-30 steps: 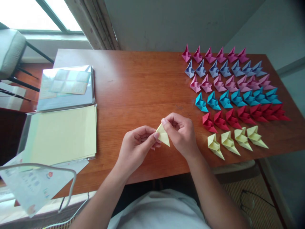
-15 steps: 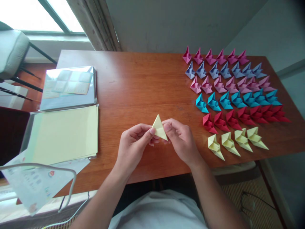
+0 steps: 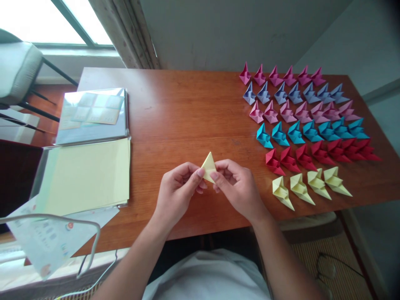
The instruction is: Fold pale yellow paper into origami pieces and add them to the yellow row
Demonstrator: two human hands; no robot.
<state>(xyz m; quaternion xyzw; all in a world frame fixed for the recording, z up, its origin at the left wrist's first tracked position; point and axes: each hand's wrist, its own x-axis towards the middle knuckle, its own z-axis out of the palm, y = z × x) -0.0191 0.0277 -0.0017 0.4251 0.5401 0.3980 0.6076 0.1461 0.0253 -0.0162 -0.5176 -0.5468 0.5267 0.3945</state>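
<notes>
A small folded piece of pale yellow paper [image 3: 209, 165], its tip pointing up, is held between both hands above the wooden table [image 3: 175, 108]. My left hand [image 3: 179, 187] pinches its left edge between thumb and fingers. My right hand [image 3: 236, 185] grips the lower right part, the thumb lying over the paper. Fingers curl behind the paper and partly hide. To the right stand several folded yellow paper pieces [image 3: 300, 188] in a row, nearest to my right hand.
Rows of folded paper pieces in red [image 3: 304, 158], blue [image 3: 295, 132], pink [image 3: 286, 111], lilac [image 3: 281, 92] and magenta [image 3: 275, 76] cover the right side. At left lie yellow sheets [image 3: 87, 175], a plastic-covered folder [image 3: 90, 133] and a printed sheet [image 3: 51, 246] by a white bent bar [image 3: 93, 246].
The yellow paper has shifted slightly right and tilted. My right thumb has moved left and down onto its lower part. My left hand has moved a little right.
</notes>
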